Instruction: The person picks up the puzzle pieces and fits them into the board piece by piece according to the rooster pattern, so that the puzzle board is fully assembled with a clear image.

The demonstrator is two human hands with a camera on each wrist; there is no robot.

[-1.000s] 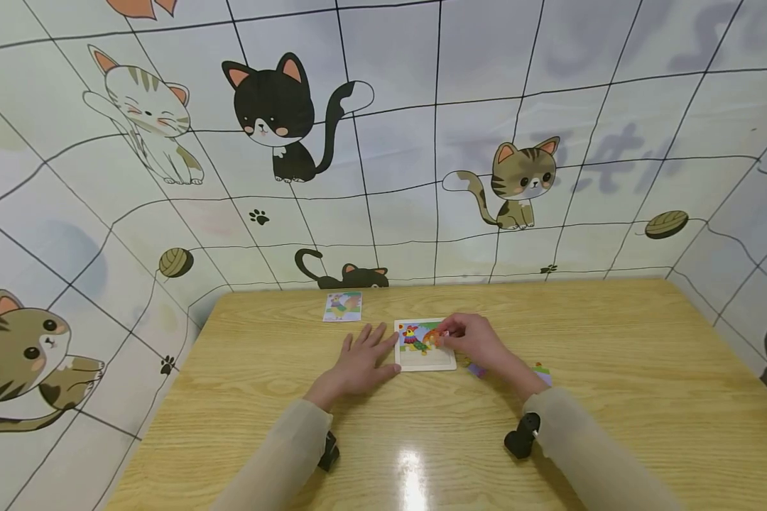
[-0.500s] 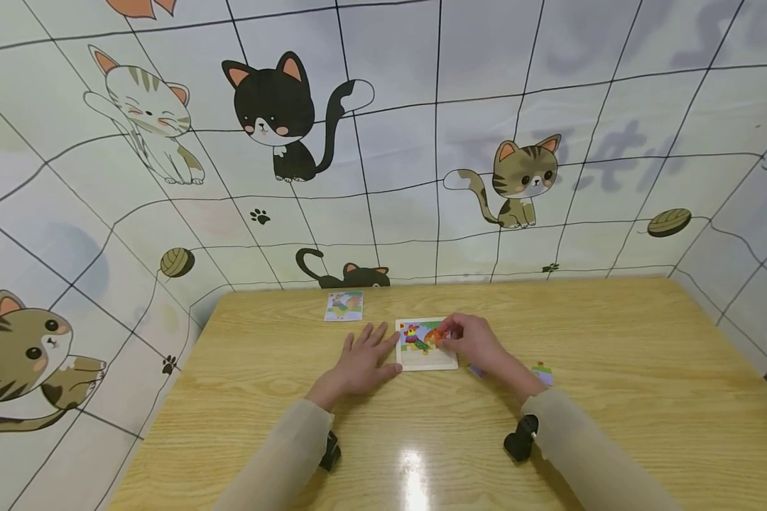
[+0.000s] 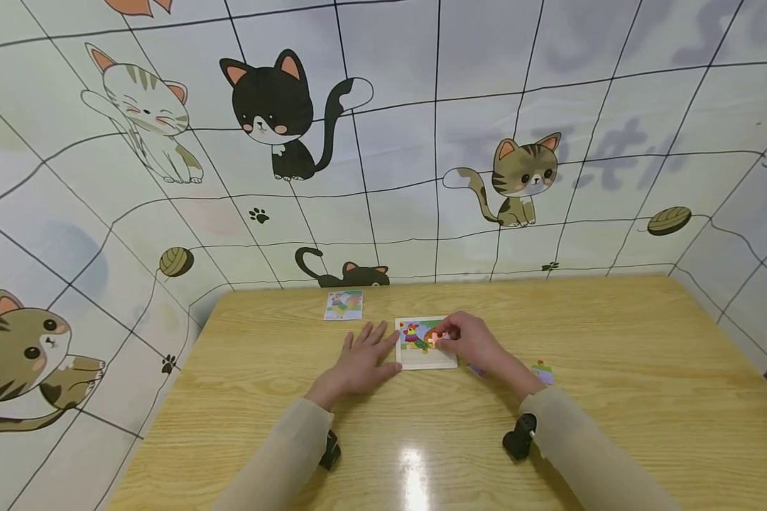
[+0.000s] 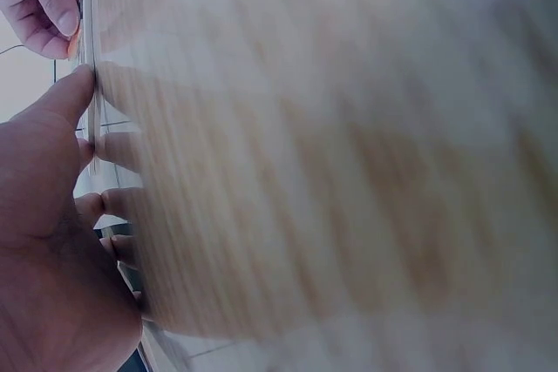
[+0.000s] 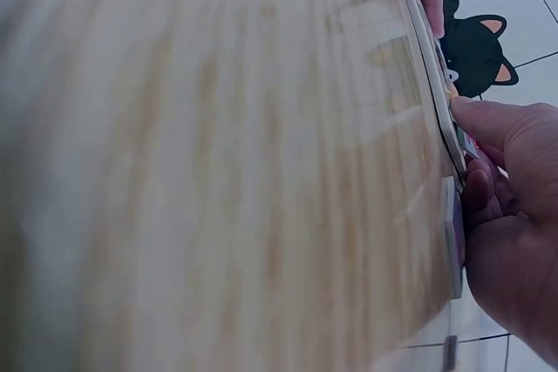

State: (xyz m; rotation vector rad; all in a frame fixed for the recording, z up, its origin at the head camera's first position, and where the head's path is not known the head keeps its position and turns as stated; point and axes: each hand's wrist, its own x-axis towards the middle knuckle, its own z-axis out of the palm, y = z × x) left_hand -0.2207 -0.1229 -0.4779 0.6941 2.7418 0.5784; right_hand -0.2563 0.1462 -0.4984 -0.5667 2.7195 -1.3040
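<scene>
A white-framed puzzle board with a colourful rooster picture lies on the table. My left hand is spread flat at its left edge, thumb and index finger touching the frame; the left wrist view shows the thumb against that edge. Over the board's right part, my right hand pinches a small orange piece between thumb and fingers. In the right wrist view the right hand is at the board's edge, its curled fingers partly hidden behind the thumb.
A picture card lies at the back left of the wooden table. One loose puzzle piece is right of the right forearm; another piece lies partly under the right hand. A wall cloth with cats stands behind.
The orange piece in my right fingers has tilted and looks paler, with the fingertips shifted very slightly. My left hand has stayed at the board's edge.
</scene>
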